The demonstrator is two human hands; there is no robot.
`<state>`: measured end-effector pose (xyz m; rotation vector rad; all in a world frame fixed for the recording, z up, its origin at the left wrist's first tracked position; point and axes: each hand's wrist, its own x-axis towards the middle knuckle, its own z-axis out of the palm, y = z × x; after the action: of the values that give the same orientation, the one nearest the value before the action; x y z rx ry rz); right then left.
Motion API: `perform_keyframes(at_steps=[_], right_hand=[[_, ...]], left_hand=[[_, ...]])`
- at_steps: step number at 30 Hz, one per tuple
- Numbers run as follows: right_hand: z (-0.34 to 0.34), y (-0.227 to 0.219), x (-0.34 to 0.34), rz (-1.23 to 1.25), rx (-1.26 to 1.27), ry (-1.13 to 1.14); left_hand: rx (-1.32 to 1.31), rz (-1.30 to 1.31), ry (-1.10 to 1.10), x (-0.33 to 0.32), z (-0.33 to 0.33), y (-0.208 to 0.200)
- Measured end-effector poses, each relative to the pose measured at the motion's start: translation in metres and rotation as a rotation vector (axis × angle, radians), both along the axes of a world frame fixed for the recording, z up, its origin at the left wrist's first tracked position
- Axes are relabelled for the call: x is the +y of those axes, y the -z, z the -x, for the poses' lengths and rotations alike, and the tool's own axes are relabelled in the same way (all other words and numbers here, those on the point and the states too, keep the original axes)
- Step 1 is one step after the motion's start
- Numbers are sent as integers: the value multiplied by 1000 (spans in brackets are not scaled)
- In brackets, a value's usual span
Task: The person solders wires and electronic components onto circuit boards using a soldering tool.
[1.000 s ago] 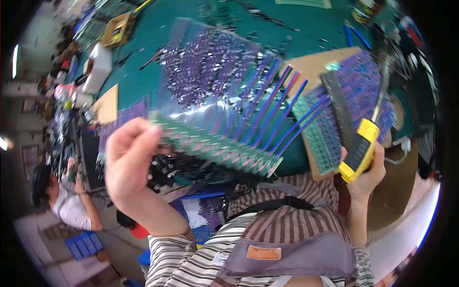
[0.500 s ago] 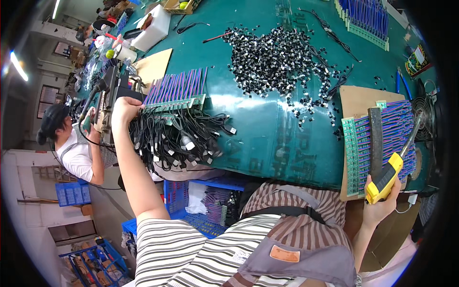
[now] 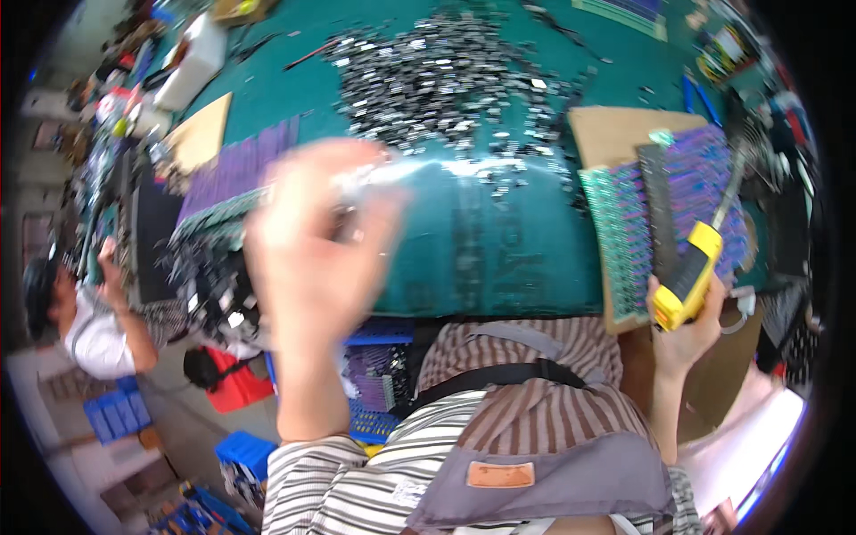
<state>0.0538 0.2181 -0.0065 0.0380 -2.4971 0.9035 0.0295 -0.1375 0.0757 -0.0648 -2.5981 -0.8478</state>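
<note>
My left hand [image 3: 316, 236] is smeared by motion above the left part of the green table. Its fingers look curved, but whether it holds anything cannot be made out. Behind it lie circuit boards with purple wires [image 3: 241, 165] and a bundle of black cables [image 3: 209, 285] at the table's front edge. At the right, my right hand [image 3: 691, 325] is closed around the yellow and black handle of a soldering iron [image 3: 691, 276], its metal shaft pointing up and away. Beside it, green circuit boards [image 3: 615, 241] with purple-blue wires lie under a dark bar [image 3: 658, 209] on cardboard [image 3: 593, 134].
A heap of small black and white connectors [image 3: 419, 80] spreads over the far middle of the table [image 3: 437, 259]. Blue-handled pliers [image 3: 700, 94] lie far right. A white box [image 3: 192, 62] stands far left. Another person [image 3: 98, 321] works at the left.
My left hand has left the wired boards at the left and moved right over the table. The view has shifted to the right. My right hand still grips the soldering iron.
</note>
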Motion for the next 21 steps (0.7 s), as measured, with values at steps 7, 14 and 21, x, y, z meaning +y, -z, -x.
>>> perform_keyframes(at_steps=[7,14,21], right_hand=[[2,-12,-11,37,-6,-59],[-7,-5,-13,-4,-62,-9],[-6,-13,-15,20,-118,-11]], left_hand=[[-181,18,595,139,16,104],[-135,-164,717,122,36,111],[-167,-62,710,120,30,107]])
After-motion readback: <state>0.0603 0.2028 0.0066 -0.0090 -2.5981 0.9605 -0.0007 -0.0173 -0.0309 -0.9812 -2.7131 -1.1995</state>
